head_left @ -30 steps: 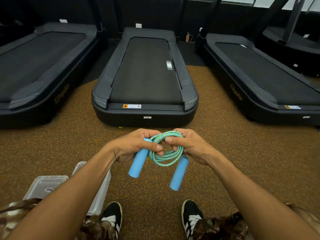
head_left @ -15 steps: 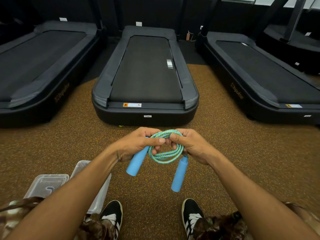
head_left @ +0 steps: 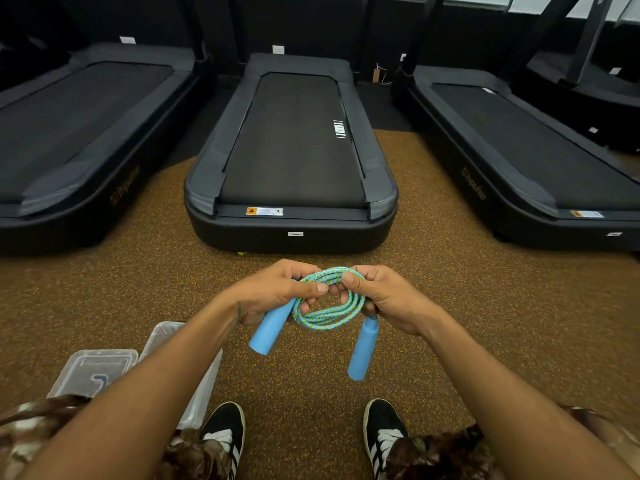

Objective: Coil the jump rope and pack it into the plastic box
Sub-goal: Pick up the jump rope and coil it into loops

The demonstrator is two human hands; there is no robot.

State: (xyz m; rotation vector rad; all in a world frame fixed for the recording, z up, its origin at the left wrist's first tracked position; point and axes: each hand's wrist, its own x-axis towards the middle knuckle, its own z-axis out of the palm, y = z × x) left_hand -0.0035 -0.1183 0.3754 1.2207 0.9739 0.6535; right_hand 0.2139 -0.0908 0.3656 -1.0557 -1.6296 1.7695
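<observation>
I have the jump rope (head_left: 328, 308) bunched in mid-air between both hands, above the speckled floor (head_left: 104, 299) in front of the middle treadmill (head_left: 291, 147). My left hand (head_left: 277, 289) and right hand (head_left: 384, 299) are both closed around the coil, fingers (head_left: 313, 288) curled over its top. Compared with a second ago the loops look tighter and the thumbs have met, so coiling seems nearly done. Both blue handles (head_left: 268, 332) dangle below. The plastic box (head_left: 194, 375) waits open on the floor by my left shoe, its lid (head_left: 93, 368) beside it. Packing comes next, I judge.
</observation>
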